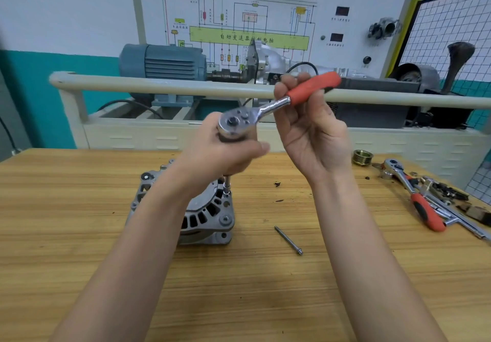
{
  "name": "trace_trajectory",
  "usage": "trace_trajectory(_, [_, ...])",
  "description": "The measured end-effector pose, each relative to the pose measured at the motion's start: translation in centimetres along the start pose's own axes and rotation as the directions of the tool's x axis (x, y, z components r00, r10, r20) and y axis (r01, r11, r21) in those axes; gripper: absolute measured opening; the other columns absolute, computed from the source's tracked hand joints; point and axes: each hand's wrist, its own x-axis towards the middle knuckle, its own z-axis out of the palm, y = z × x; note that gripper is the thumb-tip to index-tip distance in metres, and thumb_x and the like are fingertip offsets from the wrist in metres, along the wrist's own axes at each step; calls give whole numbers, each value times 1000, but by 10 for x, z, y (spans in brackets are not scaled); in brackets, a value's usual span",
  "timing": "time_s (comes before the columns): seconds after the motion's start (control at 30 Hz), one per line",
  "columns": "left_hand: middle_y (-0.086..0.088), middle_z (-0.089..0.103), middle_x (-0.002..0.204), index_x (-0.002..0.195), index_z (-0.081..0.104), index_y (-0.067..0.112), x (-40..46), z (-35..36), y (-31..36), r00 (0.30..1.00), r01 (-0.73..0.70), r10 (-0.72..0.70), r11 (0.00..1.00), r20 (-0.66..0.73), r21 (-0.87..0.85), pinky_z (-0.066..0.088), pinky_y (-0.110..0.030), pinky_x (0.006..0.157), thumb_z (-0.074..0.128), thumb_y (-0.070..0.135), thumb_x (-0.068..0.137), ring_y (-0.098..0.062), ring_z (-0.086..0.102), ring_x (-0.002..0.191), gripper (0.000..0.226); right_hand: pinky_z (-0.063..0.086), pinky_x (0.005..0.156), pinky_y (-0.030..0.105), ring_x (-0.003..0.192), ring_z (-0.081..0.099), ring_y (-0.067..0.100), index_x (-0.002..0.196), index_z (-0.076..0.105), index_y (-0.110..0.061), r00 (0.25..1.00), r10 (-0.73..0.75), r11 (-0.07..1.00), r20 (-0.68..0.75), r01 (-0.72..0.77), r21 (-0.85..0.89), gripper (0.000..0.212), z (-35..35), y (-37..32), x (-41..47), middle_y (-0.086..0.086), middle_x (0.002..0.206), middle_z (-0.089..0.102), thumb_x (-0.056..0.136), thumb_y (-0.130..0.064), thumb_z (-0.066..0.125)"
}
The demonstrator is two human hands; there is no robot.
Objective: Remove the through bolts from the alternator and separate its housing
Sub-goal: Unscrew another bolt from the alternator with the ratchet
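The alternator (186, 206) sits on the wooden bench (79, 248), a little left of centre, partly hidden by the left forearm. The left hand (225, 153) is curled around the head of a ratchet (239, 122) from below, gripping it where the extension (226, 186) drops down to the housing rim. The right hand (310, 129) holds the ratchet's orange handle (313, 86), fingers wrapped over it, palm facing the camera. One removed bolt (288, 240) lies loose on the bench to the right of the alternator, well apart from it. At the far right are a brass-coloured pulley (362, 157), a second ratchet (414, 195) with an orange grip, and a heap of other tools too jumbled to name. Behind the bench a cream rail (159, 86) runs across a trainer stand with a blue-grey motor (162, 61). Its wall board carries a wiring diagram with a green block (212, 36) lettered 自动变速器控制电脑; the smaller labels are too small to read.
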Motion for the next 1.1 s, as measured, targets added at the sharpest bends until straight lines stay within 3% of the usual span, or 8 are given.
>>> trace_trajectory(0.17, [9, 33, 41, 43, 46, 23, 5, -1, -2, 973, -1, -15, 997, -228, -71, 25, -22, 43, 57, 10, 76, -14, 25, 39, 37, 55, 88, 31, 99, 69, 23, 92, 75, -7, 991, 11, 991, 135, 8, -136, 26, -2, 0, -2, 10, 101, 73, 66, -9, 81])
trace_trajectory(0.37, [-2, 42, 44, 49, 51, 21, -1, 0, 2, 1000, 14, -13, 985, -6, 170, 36, -27, 49, 70, 19, 71, -20, 38, 44, 30, 59, 75, 34, 86, 72, 28, 92, 71, 4, 1000, -18, 1000, -7, 18, -5, 26, -3, 1, 2, 20, 95, 72, 69, -9, 72])
trace_trajectory(0.5, [3, 39, 42, 47, 50, 22, -2, 0, 1, 1000, -1, 0, 998, 4, 56, 32, -21, 46, 72, 22, 67, -16, 34, 40, 30, 59, 73, 31, 84, 72, 25, 90, 73, 2, 997, -18, 998, -78, 14, -55, 26, -1, 6, 4, 18, 93, 73, 79, -14, 56])
trace_trajectory(0.63, [8, 35, 41, 44, 48, 23, 4, -1, -4, 985, 24, -30, 999, -171, -37, 26, -18, 43, 62, 10, 73, -12, 28, 36, 35, 58, 81, 35, 90, 71, 28, 90, 72, 1, 999, -17, 999, 30, 18, -41, 27, -1, 2, 1, 18, 96, 72, 65, -7, 78])
trace_trajectory(0.77, [5, 33, 42, 45, 44, 24, 6, 1, -5, 939, 35, -50, 998, -340, -50, 22, -24, 45, 58, 12, 73, -16, 24, 41, 34, 55, 87, 31, 98, 69, 22, 90, 75, -8, 988, -10, 979, 156, 41, -198, 28, -3, -2, -1, 9, 100, 73, 63, -12, 84])
trace_trajectory(0.93, [0, 42, 44, 48, 50, 21, 1, -1, -1, 990, 12, 2, 995, -140, 94, 34, -27, 47, 69, 18, 72, -20, 36, 43, 30, 58, 79, 34, 89, 71, 28, 92, 71, 2, 997, -1, 999, 71, 4, -44, 30, -3, -2, 0, 17, 96, 72, 64, -7, 80])
trace_trajectory(1.03, [-2, 45, 42, 50, 52, 18, -2, 0, 1, 999, -38, 35, 991, 29, 128, 36, -26, 48, 69, 27, 69, -22, 39, 41, 28, 58, 75, 33, 85, 71, 26, 99, 67, 5, 1000, -16, 998, -8, 15, -54, 25, -1, 1, 1, 18, 94, 71, 80, -10, 59])
trace_trajectory(1.1, [1, 41, 40, 47, 49, 21, -1, 2, 0, 999, -23, 20, 998, 45, 59, 32, -22, 46, 69, 24, 68, -19, 34, 38, 30, 58, 74, 31, 83, 71, 24, 100, 65, 4, 999, -13, 998, -32, 11, -69, 27, 2, 2, 1, 17, 92, 71, 83, -11, 51])
